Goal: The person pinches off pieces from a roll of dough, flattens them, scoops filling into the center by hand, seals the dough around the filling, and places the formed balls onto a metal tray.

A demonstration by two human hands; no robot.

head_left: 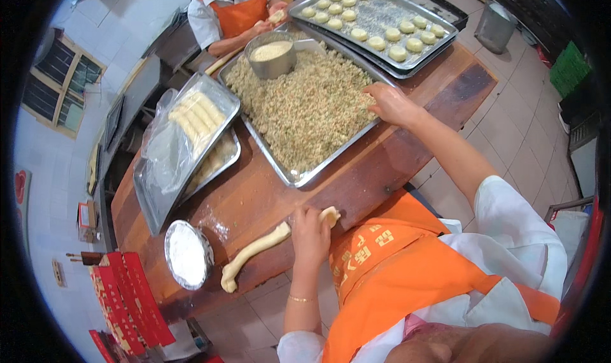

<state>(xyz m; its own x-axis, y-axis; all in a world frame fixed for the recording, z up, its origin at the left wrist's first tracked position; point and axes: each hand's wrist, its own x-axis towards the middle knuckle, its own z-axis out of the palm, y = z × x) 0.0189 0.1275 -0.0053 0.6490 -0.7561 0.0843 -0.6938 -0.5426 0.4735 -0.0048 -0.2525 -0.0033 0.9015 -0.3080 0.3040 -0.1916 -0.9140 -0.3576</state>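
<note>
A long rope of pale dough lies along the table's near edge. My left hand is closed round its right part, and a short torn-looking end sticks out past the fingers. At the near right edge of a large metal tray, my right hand has its curled fingers in the crumbly filling, with some between the fingertips. The filling is beige with green and orange bits. A round metal bowl of pale crumbs stands on it at the far left.
Left of the filling, a tilted tray holds dough rolls under clear plastic and rests on another tray. A bowl of white flour stands near the dough. Far right, stacked trays carry round pastries. A co-worker in an orange apron handles dough opposite.
</note>
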